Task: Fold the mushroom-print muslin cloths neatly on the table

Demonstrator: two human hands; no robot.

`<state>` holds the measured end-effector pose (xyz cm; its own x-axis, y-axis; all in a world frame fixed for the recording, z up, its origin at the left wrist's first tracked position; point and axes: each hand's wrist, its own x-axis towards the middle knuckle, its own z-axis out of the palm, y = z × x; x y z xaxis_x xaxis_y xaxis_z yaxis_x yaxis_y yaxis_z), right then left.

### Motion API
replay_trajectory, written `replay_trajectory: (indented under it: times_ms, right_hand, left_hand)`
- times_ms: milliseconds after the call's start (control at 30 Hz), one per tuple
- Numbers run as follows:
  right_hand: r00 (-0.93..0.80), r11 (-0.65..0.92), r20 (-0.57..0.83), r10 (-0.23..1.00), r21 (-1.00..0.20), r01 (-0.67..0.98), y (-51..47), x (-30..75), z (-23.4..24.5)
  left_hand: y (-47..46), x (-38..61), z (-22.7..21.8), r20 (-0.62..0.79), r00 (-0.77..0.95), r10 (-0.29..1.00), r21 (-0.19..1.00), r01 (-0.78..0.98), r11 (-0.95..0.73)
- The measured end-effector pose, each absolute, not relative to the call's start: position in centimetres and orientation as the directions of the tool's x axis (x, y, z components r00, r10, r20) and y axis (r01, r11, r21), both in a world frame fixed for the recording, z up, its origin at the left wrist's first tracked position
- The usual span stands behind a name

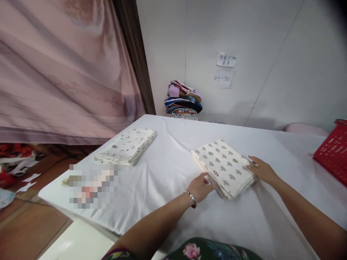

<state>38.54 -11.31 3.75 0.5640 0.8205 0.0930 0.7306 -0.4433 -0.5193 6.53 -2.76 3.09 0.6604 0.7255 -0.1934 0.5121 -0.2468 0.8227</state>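
A folded cream cloth (225, 164) printed with grey mushroom-like shapes and a few green and red motifs lies at a slant on the white-covered table (168, 191). My left hand (201, 187), with a silver bangle at the wrist, grips its near left edge, thumb toward the top layer. At the right corner, my right hand (262, 170) holds the cloth with the thumb and fingers at its edge; part of the fingers is hidden beneath. Farther left rests a second folded white cloth (127, 146) with small dark prints, apart from both hands.
A pixelated patch (92, 187) covers something at the table's left edge. A red plastic basket (334, 151) stands at the right. Behind the table, folded fabrics (184, 99) are stacked by the wall. A pink curtain (67, 72) hangs left; paper signs (226, 60) are on the wall.
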Motion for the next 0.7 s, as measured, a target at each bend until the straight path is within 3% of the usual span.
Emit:
replay_trajectory:
  times_ms: [133, 267, 333, 500, 700]
  right_hand:
    - [0.345, -0.250, 0.256, 0.903, -0.339, 0.907, -11.3, 34.6, 5.1]
    - [0.228, -0.117, 0.188, 0.955, -0.467, 0.877, -11.6, 26.9, 6.4]
    - [0.143, -0.048, 0.177, 0.974, -0.457, 0.888, -11.9, 24.0, 6.3]
    - [-0.049, 0.090, 0.159, 0.986, -0.260, 0.961, -12.6, 21.4, 3.7]
    - [-0.107, 0.129, 0.253, 0.961, -0.072, 0.989, -13.8, 21.8, 1.9]
  left_hand:
    - [0.4, 5.8, 3.2, -0.142, 0.488, 0.861, 0.794, 0.576, -0.195]
    - [4.8, 5.8, 3.6, -0.014, 0.372, 0.928, 0.746, 0.622, -0.238]
    - [6.2, 6.3, 3.5, 0.020, 0.367, 0.930, 0.730, 0.630, -0.264]
    - [7.8, 7.8, 2.7, 0.095, 0.417, 0.904, 0.655, 0.658, -0.372]
    - [8.8, 8.4, 2.8, 0.027, 0.445, 0.895, 0.627, 0.690, -0.362]
